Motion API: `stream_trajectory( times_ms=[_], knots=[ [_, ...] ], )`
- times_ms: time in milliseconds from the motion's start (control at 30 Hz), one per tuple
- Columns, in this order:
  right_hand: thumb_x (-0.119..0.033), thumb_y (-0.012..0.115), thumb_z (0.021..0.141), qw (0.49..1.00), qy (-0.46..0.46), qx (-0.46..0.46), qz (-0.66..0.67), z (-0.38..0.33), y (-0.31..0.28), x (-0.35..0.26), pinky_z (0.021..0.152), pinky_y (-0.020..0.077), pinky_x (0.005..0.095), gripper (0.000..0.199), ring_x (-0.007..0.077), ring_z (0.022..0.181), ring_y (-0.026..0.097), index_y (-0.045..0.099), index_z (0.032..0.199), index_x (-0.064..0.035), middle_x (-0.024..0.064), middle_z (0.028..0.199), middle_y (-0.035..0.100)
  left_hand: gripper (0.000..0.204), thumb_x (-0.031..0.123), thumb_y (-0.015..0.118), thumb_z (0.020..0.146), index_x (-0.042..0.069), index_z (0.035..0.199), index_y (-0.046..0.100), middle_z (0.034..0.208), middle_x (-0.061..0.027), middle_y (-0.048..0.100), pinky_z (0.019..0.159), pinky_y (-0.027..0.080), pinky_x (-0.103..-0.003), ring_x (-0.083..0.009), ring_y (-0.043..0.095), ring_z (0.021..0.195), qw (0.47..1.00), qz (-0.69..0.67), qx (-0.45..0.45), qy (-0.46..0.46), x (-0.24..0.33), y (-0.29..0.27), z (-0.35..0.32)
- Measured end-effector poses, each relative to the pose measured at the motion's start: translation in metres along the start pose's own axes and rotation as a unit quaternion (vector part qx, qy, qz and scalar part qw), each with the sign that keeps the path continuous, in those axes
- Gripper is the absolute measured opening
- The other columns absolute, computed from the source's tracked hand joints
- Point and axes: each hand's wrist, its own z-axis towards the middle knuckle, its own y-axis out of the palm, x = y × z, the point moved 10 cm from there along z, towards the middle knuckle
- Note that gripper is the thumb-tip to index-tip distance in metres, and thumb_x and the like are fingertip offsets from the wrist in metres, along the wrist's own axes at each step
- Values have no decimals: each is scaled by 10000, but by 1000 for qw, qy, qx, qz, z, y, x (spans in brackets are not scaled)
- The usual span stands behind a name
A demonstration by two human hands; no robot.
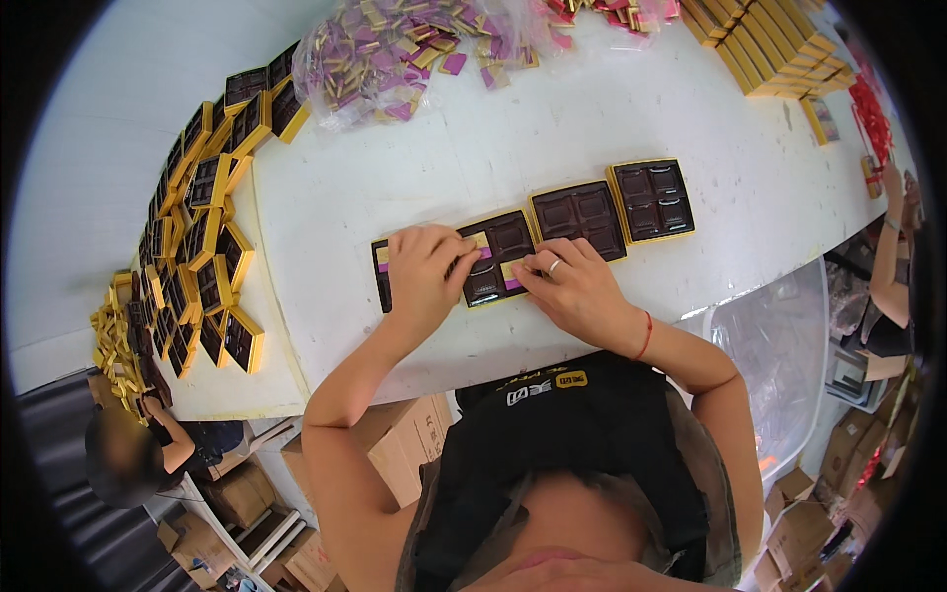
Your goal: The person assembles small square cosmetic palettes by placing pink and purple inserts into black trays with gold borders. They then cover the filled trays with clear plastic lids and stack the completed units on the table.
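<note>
A row of yellow-edged boxes with dark, four-compartment trays lies across the white table. My left hand point(424, 271) is over the leftmost box point(383, 290), hiding most of it. Its thumb and finger close on a small gold-and-purple wrapped piece point(480, 244) at the upper left of the second box point(511, 233). My right hand point(584, 294), with a ring on one finger, pinches another gold-and-purple piece point(510, 275) at that box's lower part. Farther right, the third box point(579, 219) and the end box point(652, 200) show bare compartments.
Many dark-trayed boxes point(209, 181) are piled at the table's left. Behind the row lies a clear bag point(380, 69) of purple-and-gold pieces. Closed yellow boxes point(774, 49) are stacked at the far right. Other people sit at both sides, one with a visible arm point(891, 242).
</note>
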Motion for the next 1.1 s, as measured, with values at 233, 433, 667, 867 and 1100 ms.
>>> stream_trajectory(
  times_ms=[233,433,667,867,1100],
  knots=[
    [-193,766,761,990,-62,-39,124,59,-15,24,762,474,395,215,284,854,588,675,897,-55,76,902,634,54,95,644,876,60,910,667,842,-96,615,757,443,-395,-283,590,798,997,-72,7,-18,-32,-18,35],
    [-19,575,793,996,81,38,-29,226,57,166,752,543,465,185,389,877,673,701,927,-27,209,892,685,189,179,680,865,22,970,669,984,-155,666,738,498,-465,-351,651,907,992,76,52,-85,-158,34,200],
    [-52,628,780,987,125,-84,-57,249,86,203,814,541,439,212,377,928,659,695,978,-20,207,962,680,276,208,774,780,58,993,682,1002,-115,665,776,507,-413,-309,644,911,985,78,75,-133,-179,34,192],
    [-26,706,765,925,85,-1,369,145,-8,163,784,533,326,399,230,850,663,635,1158,-16,121,972,685,251,135,805,762,60,958,668,889,-58,639,717,496,-303,-191,619,795,984,-125,105,-71,-89,-5,139],
    [126,576,800,944,86,11,318,7,-68,114,823,518,289,331,194,947,631,747,998,-78,113,1144,630,201,52,745,838,44,781,552,688,10,594,555,440,-226,-54,552,608,846,-477,-99,-217,-8,65,91]
  ],
)
